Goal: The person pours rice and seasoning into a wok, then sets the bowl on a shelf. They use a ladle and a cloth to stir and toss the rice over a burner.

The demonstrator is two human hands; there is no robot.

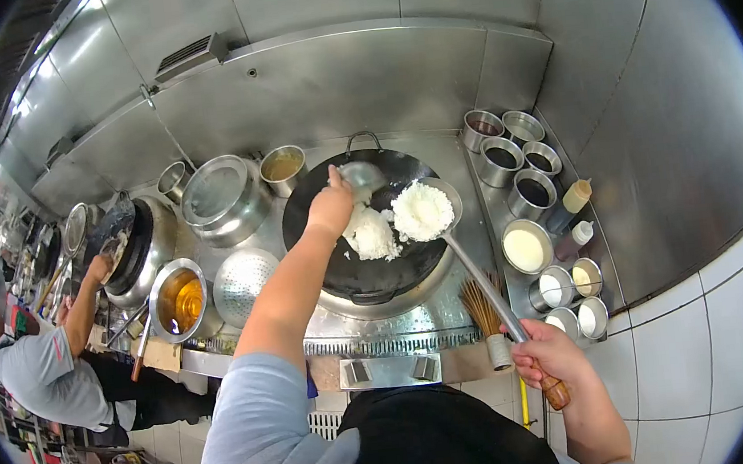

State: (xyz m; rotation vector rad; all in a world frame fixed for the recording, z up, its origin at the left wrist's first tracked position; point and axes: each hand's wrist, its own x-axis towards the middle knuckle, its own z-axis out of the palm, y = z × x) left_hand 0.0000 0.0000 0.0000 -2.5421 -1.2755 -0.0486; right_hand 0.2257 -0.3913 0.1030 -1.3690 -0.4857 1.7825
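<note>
Left hand: our left hand (331,207) is stretched out over the wok (362,224), fingers closed round the handle of a ladle (363,176).
Right hand: our right hand (546,356) is low at the front, fist closed on the wooden grip of a skimmer (428,211) with a long metal shaft.
Ladle: its bowl sits just past our left hand, above the far half of the wok; we cannot tell what is in it.
Skimmer: its round head is held over the right side of the wok and carries a heap of white rice (421,210).
Wok: black, set in the steel tabletop (417,335) straight ahead of us, with a second lump of rice lying inside, just beside the skimmer's head.
Right of wok: a cluster of steel pots (512,160) with dark and pale contents, two squeeze bottles (576,196), and small cups of white stuff nearer us.
Front edge: a bamboo brush (484,311) stands between the wok and our right hand.
Left of wok: a pot with a lid (217,193), a colander (240,280) and a bowl of oil (179,300).
Far left: another person (45,366) in a grey shirt reaches to a second wok (136,246).
</note>
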